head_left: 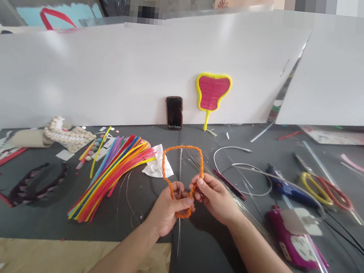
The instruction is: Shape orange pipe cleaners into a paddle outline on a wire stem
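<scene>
Both hands hold a loop of twisted orange pipe cleaner above the dark table. My left hand is closed on its lower left side, thumb pressed over the strand. My right hand pinches the right side between thumb and fingers. The loop is wide at the top and narrows near the hands, with a small rounded end below them. Beyond it, a fan shape with a yellow fuzzy outline and a dark pink middle leans upright against the white board. Thin wires lie on the table beneath my hands.
A bundle of colourful pipe cleaners lies left of my hands by a white crumpled wrapper. A phone leans on the white board. To the right are a blue glue gun, scissors and a magenta power strip.
</scene>
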`<state>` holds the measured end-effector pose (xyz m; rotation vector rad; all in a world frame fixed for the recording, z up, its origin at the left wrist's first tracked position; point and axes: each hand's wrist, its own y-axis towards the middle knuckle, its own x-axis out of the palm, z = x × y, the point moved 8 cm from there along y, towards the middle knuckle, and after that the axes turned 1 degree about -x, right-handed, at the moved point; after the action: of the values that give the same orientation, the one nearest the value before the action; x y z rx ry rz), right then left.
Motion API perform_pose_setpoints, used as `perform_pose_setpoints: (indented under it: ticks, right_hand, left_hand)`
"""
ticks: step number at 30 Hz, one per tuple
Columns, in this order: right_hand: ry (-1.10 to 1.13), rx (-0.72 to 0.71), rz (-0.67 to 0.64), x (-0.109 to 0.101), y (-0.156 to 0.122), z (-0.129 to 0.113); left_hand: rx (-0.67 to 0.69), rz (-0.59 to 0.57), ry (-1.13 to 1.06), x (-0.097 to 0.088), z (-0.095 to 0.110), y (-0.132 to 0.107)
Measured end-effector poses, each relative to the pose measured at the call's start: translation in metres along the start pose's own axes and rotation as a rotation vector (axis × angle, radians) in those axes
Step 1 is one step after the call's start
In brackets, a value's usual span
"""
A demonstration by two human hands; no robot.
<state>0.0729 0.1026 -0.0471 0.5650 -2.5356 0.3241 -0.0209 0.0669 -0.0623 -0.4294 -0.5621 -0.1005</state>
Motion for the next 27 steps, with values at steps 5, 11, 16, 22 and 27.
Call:
perform_pose_setpoints:
  ticks: [5, 11, 16, 22, 27]
  right_hand:
    - [0.014, -0.011, -0.006, 0.0, 0.001, 0.001]
    - [0.005, 0.0, 0.001, 0.0, 0.002, 0.001]
    - [0.019, 0.0, 0.007, -0.001, 0.002, 0.001]
    - [0.051, -0.007, 0.045, -0.005, 0.002, -0.001]
    - [0.064, -0.045, 0.132, -0.014, 0.004, -0.005]
  left_hand:
    - [0.007, 0.041, 0.009, -0.004, -0.001, 0.001]
    - [0.024, 0.047, 0.012, -0.001, -0.001, 0.0]
    - [0.031, 0.046, 0.002, -0.001, 0.0, 0.001]
    - [0.086, 0.107, 0.008, -0.008, 0.009, 0.0]
    - [0.089, 0.086, 0.069, -0.004, 0.008, 0.0]
